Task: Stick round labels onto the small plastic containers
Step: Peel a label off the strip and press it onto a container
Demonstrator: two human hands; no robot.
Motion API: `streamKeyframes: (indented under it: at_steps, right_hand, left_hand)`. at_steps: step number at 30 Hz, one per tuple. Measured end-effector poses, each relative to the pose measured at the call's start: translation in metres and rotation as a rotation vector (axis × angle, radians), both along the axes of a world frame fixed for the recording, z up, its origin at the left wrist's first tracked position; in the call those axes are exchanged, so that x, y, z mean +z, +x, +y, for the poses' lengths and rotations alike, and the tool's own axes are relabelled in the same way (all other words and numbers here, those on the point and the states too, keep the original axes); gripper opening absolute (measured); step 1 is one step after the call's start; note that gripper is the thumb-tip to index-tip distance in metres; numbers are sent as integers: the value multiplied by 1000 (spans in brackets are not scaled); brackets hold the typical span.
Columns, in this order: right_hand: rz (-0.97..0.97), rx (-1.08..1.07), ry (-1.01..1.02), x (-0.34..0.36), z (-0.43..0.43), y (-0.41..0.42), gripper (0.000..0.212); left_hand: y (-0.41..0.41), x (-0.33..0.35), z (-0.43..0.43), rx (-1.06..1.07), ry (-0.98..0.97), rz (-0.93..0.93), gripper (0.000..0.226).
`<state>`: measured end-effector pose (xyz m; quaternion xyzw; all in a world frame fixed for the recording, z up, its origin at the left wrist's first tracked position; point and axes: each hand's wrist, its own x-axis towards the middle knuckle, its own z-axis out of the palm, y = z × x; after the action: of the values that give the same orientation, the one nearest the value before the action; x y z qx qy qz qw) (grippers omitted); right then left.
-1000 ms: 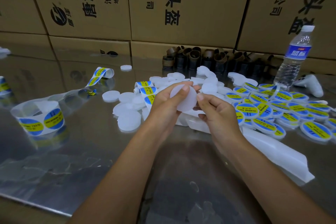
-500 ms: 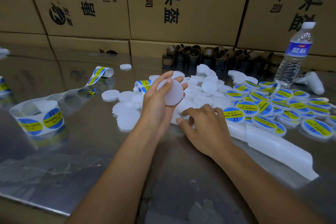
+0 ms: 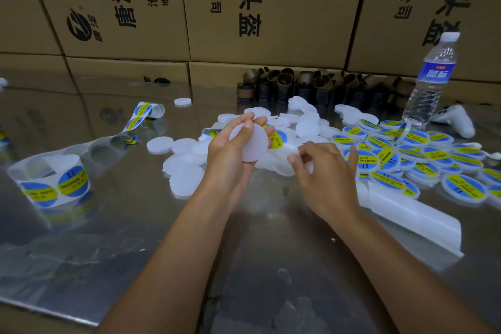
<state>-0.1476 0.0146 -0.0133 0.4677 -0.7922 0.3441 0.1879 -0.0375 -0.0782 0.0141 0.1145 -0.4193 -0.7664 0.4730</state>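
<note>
Behind held container [image 3: 250, 144], half-hidden label [image 3: 279, 139].

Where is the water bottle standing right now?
In the head view, the water bottle stands upright at the far right of the table, before the cardboard boxes, just behind the labelled containers.

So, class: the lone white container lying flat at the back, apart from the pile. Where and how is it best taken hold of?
Probably by its rim: come from above and pinch opposite edges of the lone white container. It is a low disc lying flat on the table, so its top offers no grip, and the bare surface around it leaves room all round.
</note>
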Motion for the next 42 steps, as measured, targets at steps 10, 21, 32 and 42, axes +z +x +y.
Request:
streamKeyframes:
  at_steps: [10, 21, 32, 42]
  right_hand:
    - [-244, 37, -240, 6, -3, 3, 18]
    - [-144, 34, -82, 6, 2, 4, 24]
    - [134, 139, -179, 11, 6, 18, 37]
    - [49, 166, -199, 10, 6, 14, 25]
  left_hand:
    - [-5, -10, 0, 199, -89, -425, 11]
    - [-4, -11, -2, 202, 23, -441, 27]
    - [-2, -11, 3, 164, -48, -482, 30]
    - [-6, -12, 10, 90, -250, -530, 21]
